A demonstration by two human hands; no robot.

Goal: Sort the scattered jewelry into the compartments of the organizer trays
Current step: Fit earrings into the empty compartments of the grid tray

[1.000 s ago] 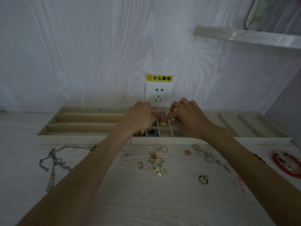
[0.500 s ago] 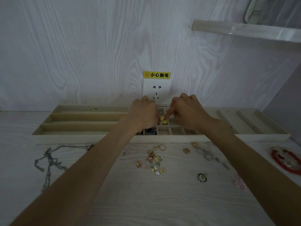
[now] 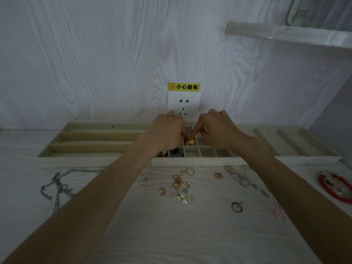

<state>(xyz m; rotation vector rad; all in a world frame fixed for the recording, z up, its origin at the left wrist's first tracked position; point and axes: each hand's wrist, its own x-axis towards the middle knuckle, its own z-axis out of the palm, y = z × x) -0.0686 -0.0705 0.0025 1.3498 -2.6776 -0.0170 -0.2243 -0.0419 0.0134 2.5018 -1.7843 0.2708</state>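
While the pale wood-grain desk (image 3: 171,235) and the three beige organizer trays (image 3: 91,161) along the wall look the same as a second ago, the view itself has drifted a little, so the socket (image 3: 183,105) now sits higher and more to the centre. Both arms reach to the middle tray (image 3: 200,161), the one with small square compartments. The left hand (image 3: 167,134) has stayed curled over its middle cells; I cannot tell whether its grip has hold of anything. The right hand (image 3: 217,128) is curled too, forefinger pointing down and touching a small yellow piece (image 3: 191,142), which has sunk from between the fingertips into a compartment in the middle row. The front row keeps a dark item (image 3: 176,153) in one cell. Unsorted on the desk lie a grey chain necklace (image 3: 57,185) at left, a red bracelet (image 3: 335,185) at right, and a cluster of gold rings and charms (image 3: 181,185) between the arms.
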